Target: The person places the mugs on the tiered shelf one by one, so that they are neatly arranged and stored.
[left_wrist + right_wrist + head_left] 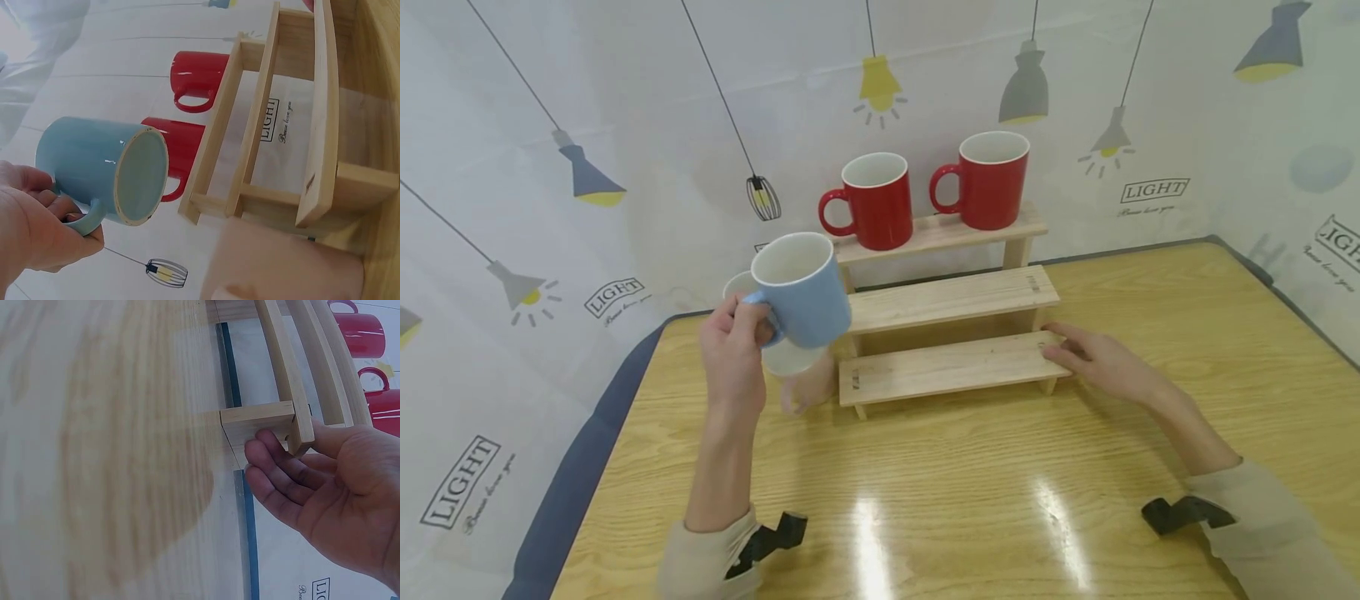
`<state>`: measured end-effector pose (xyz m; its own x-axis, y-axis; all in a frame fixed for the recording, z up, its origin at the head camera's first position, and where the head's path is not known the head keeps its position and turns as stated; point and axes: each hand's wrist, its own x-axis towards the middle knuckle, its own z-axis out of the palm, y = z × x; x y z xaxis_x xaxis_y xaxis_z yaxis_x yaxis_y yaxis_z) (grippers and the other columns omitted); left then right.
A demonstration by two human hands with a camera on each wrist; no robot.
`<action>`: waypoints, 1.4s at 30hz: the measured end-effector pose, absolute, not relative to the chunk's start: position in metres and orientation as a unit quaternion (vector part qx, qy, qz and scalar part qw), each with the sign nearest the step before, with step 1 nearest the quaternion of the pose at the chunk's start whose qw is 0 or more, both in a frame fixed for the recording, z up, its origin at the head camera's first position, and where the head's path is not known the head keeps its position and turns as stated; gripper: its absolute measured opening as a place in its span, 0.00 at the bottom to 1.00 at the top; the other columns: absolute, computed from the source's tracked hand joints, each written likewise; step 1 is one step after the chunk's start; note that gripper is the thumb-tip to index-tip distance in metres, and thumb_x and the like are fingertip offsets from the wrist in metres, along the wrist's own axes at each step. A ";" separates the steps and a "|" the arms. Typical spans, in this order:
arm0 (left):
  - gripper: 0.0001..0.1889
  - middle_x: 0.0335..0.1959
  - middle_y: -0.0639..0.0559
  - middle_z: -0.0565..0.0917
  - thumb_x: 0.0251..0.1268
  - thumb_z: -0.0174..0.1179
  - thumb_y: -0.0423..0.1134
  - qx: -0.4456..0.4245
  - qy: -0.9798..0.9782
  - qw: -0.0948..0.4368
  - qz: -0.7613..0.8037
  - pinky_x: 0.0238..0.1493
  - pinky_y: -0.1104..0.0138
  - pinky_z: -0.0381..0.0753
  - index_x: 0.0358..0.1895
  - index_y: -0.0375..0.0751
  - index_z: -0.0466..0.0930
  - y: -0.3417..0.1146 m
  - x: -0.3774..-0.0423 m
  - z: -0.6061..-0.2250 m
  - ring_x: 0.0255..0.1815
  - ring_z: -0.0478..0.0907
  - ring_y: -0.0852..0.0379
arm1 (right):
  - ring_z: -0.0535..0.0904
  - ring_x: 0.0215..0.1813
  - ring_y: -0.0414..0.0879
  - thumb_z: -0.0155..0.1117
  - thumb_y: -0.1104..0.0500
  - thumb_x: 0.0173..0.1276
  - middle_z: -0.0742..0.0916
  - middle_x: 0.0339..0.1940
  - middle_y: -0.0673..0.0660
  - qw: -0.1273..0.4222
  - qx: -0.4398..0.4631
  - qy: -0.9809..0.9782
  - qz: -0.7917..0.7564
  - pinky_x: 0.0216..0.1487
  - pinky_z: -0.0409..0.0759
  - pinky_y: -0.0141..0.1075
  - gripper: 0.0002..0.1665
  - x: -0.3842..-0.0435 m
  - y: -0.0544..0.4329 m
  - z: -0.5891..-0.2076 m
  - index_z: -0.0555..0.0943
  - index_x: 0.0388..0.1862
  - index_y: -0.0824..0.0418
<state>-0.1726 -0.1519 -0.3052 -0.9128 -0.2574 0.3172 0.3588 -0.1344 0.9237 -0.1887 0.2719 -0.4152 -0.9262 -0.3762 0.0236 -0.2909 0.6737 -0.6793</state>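
Note:
My left hand (735,354) holds a light blue mug (808,300) by its handle, raised in front of the left end of a three-step wooden shelf rack (943,367). The left wrist view shows the mug's base (142,178) tipped toward the camera, with fingers (78,240) curled through the handle. My right hand (1105,362) grips the right end of the lowest step, thumb on top. Its fingers (275,487) curl under that end in the right wrist view. Two red mugs (891,212) stand on the top step, handles to the left.
A pale pink mug (811,387) stands on the wooden table (955,492) beside the rack's left end. Behind the blue mug, another pale mug (739,286) is mostly hidden. A white curtain (647,83) printed with lamps hangs behind the table.

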 end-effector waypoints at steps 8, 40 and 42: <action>0.15 0.13 0.57 0.59 0.61 0.50 0.27 -0.045 -0.628 0.176 -0.756 0.38 0.66 0.60 0.18 0.44 0.64 -0.131 -0.183 -0.309 0.21 0.57 0.58 | 0.82 0.43 0.48 0.51 0.51 0.81 0.87 0.44 0.60 0.060 -0.182 0.913 -0.360 0.45 0.79 0.47 0.34 -0.189 0.272 -0.414 0.62 0.74 0.74; 0.15 0.14 0.55 0.57 0.58 0.51 0.29 -0.067 -0.635 0.105 -0.762 0.35 0.65 0.58 0.16 0.45 0.61 -0.052 -0.222 -0.336 0.20 0.55 0.58 | 0.83 0.51 0.57 0.52 0.52 0.81 0.85 0.52 0.68 0.071 -0.188 0.899 -0.388 0.50 0.80 0.53 0.34 -0.188 0.275 -0.414 0.60 0.75 0.73; 0.15 0.14 0.55 0.58 0.58 0.51 0.29 -0.062 -0.637 0.101 -0.762 0.35 0.65 0.59 0.16 0.45 0.61 -0.047 -0.225 -0.337 0.20 0.56 0.58 | 0.83 0.50 0.55 0.52 0.52 0.81 0.86 0.51 0.67 0.074 -0.187 0.899 -0.390 0.49 0.80 0.51 0.35 -0.187 0.275 -0.413 0.60 0.75 0.73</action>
<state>-0.2246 -0.0472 -0.3373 -0.9720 -0.0747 0.2229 0.2326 -0.1692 0.9577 -0.1874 0.2749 -0.4135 -0.9188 -0.3945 0.0134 -0.2794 0.6258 -0.7282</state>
